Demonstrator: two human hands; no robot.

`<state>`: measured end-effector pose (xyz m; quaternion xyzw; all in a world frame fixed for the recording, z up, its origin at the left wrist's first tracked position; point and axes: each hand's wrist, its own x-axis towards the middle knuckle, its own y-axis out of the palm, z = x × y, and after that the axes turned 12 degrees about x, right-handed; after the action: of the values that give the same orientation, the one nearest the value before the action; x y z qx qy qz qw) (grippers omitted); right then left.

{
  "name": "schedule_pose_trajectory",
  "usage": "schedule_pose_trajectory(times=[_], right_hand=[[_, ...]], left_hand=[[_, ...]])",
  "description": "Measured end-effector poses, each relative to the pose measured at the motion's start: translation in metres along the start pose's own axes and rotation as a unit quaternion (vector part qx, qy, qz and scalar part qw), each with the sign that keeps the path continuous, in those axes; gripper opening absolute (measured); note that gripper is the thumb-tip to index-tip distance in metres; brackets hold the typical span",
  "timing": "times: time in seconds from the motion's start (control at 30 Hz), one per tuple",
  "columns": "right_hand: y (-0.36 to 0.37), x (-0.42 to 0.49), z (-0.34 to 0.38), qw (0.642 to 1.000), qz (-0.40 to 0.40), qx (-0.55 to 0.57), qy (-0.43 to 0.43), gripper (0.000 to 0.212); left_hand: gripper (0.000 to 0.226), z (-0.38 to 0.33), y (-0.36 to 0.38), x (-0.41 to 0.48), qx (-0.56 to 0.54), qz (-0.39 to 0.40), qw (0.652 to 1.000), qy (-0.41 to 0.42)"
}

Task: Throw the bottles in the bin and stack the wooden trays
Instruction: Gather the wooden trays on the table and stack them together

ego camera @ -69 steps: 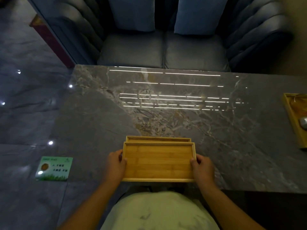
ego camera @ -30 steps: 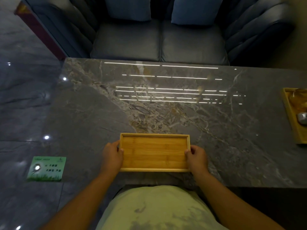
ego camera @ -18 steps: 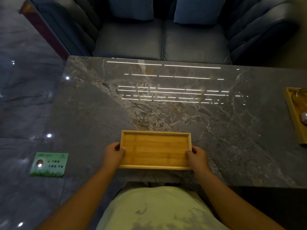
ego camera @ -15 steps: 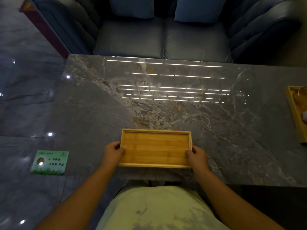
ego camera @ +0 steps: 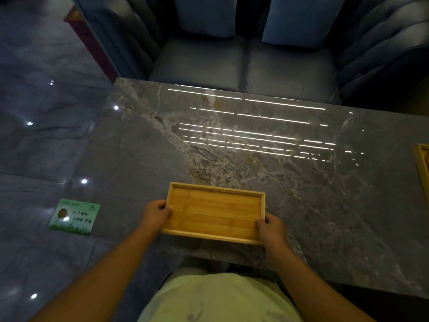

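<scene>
A rectangular wooden tray [ego camera: 214, 213] lies near the front edge of the grey marble table [ego camera: 255, 159], its top empty. It sits on a second tray, which is hidden beneath it. My left hand [ego camera: 156, 212] grips the tray's left short end with the thumb over the rim. My right hand [ego camera: 270, 230] grips the right short end near the front corner. No bottle or bin is in view.
Another wooden tray [ego camera: 423, 173] shows partly at the table's right edge. A blue sofa [ego camera: 243, 61] with cushions stands behind the table. A green card [ego camera: 74, 216] lies on the dark glossy floor to the left.
The upper tray slid forward over the lower one until it covered it. Both hands have stayed on the tray's ends; the view has shifted and tilted slightly.
</scene>
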<state>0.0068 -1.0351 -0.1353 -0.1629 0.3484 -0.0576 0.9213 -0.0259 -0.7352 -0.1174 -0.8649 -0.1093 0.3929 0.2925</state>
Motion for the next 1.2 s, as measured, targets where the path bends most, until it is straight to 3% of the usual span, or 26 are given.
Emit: schedule_pose_trajectory(times=[0.2, 0.37, 0.43, 0.57, 0.93, 1.1, 1.2], right_hand=[[0.026, 0.022, 0.034, 0.994, 0.092, -0.051, -0.009, 0.024], [0.072, 0.04, 0.076, 0.992, 0.112, -0.058, -0.029, 0.03], [0.094, 0.043, 0.096, 0.99, 0.121, -0.064, -0.039, 0.026], [0.145, 0.047, 0.136, 0.98, 0.143, -0.103, -0.09, 0.02], [0.298, 0.085, 0.232, 0.927, 0.229, -0.233, -0.183, 0.015], [0.351, 0.101, 0.276, 0.894, 0.258, -0.295, -0.217, 0.039], [0.376, 0.108, 0.296, 0.878, 0.286, -0.312, -0.224, 0.028]], left_hand=[[0.017, 0.02, -0.019, -0.006, -0.06, -0.032, 0.996, -0.054], [0.012, 0.041, -0.044, 0.003, -0.104, -0.045, 0.991, -0.067], [0.019, 0.048, -0.055, 0.008, -0.116, -0.057, 0.989, -0.078], [0.011, 0.06, -0.082, 0.024, -0.134, -0.085, 0.982, -0.105], [0.011, 0.089, -0.143, 0.068, -0.211, -0.183, 0.942, -0.186], [0.012, 0.089, -0.146, 0.084, -0.277, -0.199, 0.913, -0.224], [0.014, 0.087, -0.146, 0.09, -0.313, -0.214, 0.895, -0.235]])
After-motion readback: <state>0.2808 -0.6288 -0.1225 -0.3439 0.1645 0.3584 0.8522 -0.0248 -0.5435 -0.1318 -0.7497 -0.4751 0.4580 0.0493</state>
